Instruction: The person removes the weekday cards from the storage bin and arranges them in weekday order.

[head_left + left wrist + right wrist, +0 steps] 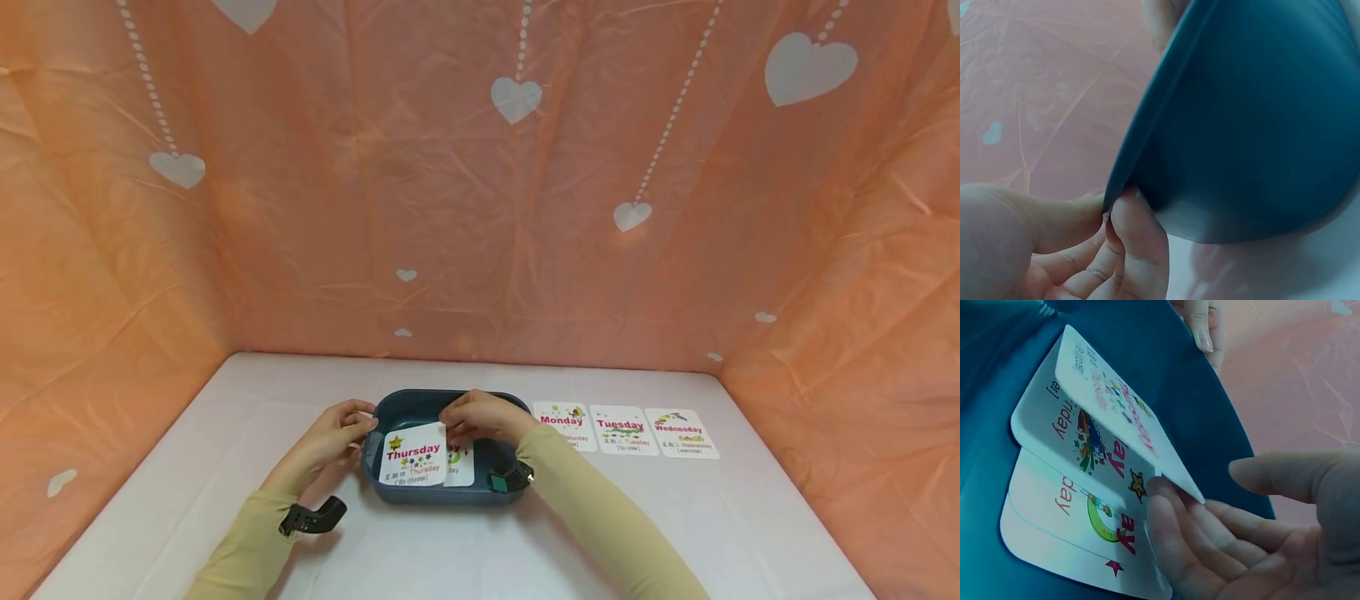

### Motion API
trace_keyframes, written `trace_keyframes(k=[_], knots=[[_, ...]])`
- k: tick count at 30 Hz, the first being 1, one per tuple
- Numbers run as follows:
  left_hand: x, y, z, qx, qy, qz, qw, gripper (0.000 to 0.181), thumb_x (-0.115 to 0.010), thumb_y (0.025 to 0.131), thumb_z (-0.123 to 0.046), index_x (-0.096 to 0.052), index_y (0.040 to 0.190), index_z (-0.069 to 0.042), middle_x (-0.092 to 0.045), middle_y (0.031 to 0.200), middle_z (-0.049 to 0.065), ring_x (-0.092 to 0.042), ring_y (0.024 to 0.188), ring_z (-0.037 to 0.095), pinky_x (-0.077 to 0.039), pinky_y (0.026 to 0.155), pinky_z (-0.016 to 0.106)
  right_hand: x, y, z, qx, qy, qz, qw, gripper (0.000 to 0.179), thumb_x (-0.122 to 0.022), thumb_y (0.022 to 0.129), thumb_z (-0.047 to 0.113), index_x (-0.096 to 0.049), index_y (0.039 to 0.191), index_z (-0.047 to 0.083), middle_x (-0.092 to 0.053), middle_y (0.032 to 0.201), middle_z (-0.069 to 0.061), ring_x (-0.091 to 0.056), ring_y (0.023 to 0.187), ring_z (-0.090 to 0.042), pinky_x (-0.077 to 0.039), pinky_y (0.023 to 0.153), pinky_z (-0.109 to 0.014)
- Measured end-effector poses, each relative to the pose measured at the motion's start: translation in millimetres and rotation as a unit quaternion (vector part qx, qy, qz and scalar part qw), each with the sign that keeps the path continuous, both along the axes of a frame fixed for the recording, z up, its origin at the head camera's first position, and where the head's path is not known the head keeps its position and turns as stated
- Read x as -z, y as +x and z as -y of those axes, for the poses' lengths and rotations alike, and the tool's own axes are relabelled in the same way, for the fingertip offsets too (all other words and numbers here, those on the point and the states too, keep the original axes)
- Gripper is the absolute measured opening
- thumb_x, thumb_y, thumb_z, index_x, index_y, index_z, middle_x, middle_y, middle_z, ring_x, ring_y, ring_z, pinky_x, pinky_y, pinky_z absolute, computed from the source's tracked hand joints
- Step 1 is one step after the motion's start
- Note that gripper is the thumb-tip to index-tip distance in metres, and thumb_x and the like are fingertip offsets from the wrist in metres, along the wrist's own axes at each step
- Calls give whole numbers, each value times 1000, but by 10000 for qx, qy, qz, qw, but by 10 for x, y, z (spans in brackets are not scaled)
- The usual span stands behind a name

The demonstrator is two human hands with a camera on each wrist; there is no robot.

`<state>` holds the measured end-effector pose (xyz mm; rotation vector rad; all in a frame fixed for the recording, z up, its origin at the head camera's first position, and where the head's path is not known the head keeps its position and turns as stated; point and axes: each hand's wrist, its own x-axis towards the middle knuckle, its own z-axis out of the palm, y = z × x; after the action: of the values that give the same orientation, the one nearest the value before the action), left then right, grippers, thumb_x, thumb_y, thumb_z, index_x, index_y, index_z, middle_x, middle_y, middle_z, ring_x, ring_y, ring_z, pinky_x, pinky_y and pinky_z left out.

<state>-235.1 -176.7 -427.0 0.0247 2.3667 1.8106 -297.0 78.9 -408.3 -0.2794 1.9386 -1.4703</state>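
Note:
A dark blue plastic bin [450, 497] stands on the table with several weekday cards in it. My left hand [330, 437] pinches the bin's left rim between thumb and fingers, close up in the left wrist view [1054, 237]. Over the bin, the fingers of my right hand [483, 414] touch the right edge of the tilted Thursday card [415, 452]. In the right wrist view those fingers [1175, 531] lie under its raised edge, the thumb apart. Beneath it are a Friday card [1054, 434] and a card with a green arc [1079, 531].
Right of the bin, a Monday card [564, 425], a Tuesday card [624, 430] and a Wednesday card [681, 433] lie face up in a row on the white table [585, 533]. A pink curtain [450, 208] with white hearts encloses the table's back and sides.

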Motion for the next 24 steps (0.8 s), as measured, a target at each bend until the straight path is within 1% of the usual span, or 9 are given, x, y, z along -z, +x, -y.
trace_keyframes(k=[4,10,18,21,24], knots=[[0,2,1,42,53,-31,10000,34,-55,97,-11,-46,126,5,-59,86,10,-54,64,16,-37,45,25,-2,15,9,-143,1,16,9999,32,-55,92,-1,-56,122,-11,-66,95,-16,-63,73,-16,-54,75,-34],[-1,3,-4,27,25,-40,10000,34,-55,97,-10,-46,126,5,-60,87,11,-54,66,16,-38,46,26,-14,33,7,-120,-46,122,9998,35,-58,90,-4,-56,124,-11,-67,98,-20,-65,71,-18,-55,72,-34],[-4,-4,-5,44,-58,-39,10000,34,-55,97,-11,-46,127,5,-60,91,15,-54,68,17,-40,48,26,-44,44,17,-133,-11,124,9998,34,-59,90,-4,-56,123,-10,-67,90,-17,-65,66,-17,-55,70,-34],[0,-3,1,53,-89,-65,9999,35,-55,98,-12,-46,127,5,-60,89,13,-55,68,17,-40,48,26,-42,42,20,-72,8,103,9999,33,-59,89,-5,-57,122,-9,-66,87,-16,-64,64,-17,-55,69,-34],[12,-6,6,105,-56,-103,9999,34,-54,98,-11,-45,126,6,-59,85,10,-54,66,17,-39,47,26,-46,45,22,1,61,-24,10000,32,-59,88,-6,-58,120,-8,-66,86,-17,-64,64,-18,-55,69,-36]])
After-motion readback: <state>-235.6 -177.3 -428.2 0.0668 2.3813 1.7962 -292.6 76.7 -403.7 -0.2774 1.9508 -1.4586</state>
